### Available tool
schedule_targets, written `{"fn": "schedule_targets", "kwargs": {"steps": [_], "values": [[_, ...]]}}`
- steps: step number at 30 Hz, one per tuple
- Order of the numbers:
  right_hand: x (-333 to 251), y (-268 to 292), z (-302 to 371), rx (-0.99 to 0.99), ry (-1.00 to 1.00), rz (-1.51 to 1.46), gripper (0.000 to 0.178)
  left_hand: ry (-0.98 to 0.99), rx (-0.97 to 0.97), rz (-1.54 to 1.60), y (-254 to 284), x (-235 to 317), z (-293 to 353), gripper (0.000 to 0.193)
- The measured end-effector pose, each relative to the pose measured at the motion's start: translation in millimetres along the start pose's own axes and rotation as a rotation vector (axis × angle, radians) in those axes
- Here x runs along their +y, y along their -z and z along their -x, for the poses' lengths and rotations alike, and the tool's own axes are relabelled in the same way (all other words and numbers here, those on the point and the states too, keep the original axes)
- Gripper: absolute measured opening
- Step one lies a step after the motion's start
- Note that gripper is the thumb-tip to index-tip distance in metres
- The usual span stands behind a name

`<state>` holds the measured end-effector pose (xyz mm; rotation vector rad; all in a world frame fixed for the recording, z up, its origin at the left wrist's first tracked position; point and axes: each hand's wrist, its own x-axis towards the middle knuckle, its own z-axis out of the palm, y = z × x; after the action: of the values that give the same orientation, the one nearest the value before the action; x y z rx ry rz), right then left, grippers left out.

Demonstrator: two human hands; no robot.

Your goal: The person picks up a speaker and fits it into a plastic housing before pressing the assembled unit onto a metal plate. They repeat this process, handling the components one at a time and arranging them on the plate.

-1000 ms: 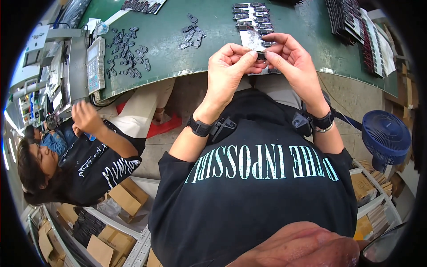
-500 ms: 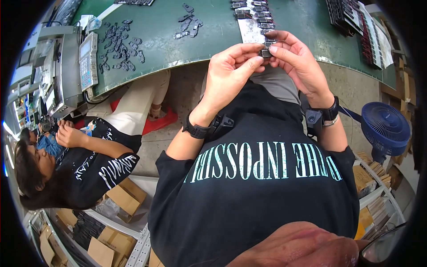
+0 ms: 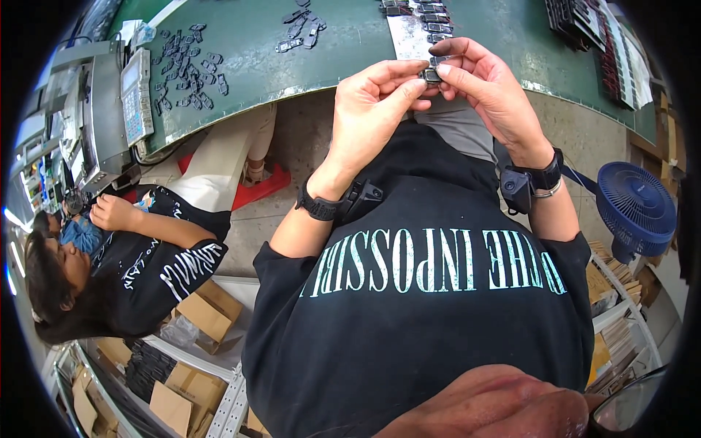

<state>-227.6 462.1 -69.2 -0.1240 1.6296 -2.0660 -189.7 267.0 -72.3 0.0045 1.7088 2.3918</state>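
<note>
Green bench (image 3: 241, 66), smooth, kinda scuffed along near edge. Little boxy black part (image 3: 432, 76) up by that edge, left hand (image 3: 372, 106) and right hand (image 3: 498, 93) both pinching it. White sheet (image 3: 407, 44) beyond, flat, lined with dark pieces (image 3: 437, 28). Black cloth shirt (image 3: 409, 343), big pale block lettering (image 3: 454, 260) across it.

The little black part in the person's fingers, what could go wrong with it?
Slipping: the small black part is pinched by the fingers of the left hand and right hand, so it might pop out.

Falling: the hands are by the near edge of the green table, so a dropped part could land on the floor.

Bumping: other black parts lie just beyond, and a knuckle might nudge them.
</note>
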Motion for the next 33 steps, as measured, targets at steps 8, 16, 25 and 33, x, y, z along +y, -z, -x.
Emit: {"fn": "schedule_targets", "kwargs": {"steps": [8,16,25,33], "values": [[-2.1,-1.9,-3.6,0.049,0.01,0.092,0.026,0.036,0.014,0.004,0.3,2.3,-8.4,0.027],[2.8,-11.2,-9.2,0.129,0.091,0.173,0.026,0.072,0.022,-0.011,4.7,2.7,-15.8,0.02],[-6.3,-4.2,-27.9,0.051,-0.048,0.021,0.027,0.344,0.008,0.323,24.6,10.4,-37.3,0.017],[-7.7,1.1,-47.6,0.07,-0.076,0.062,0.028,0.402,-0.013,0.369,35.0,4.8,-56.3,0.017]]}}
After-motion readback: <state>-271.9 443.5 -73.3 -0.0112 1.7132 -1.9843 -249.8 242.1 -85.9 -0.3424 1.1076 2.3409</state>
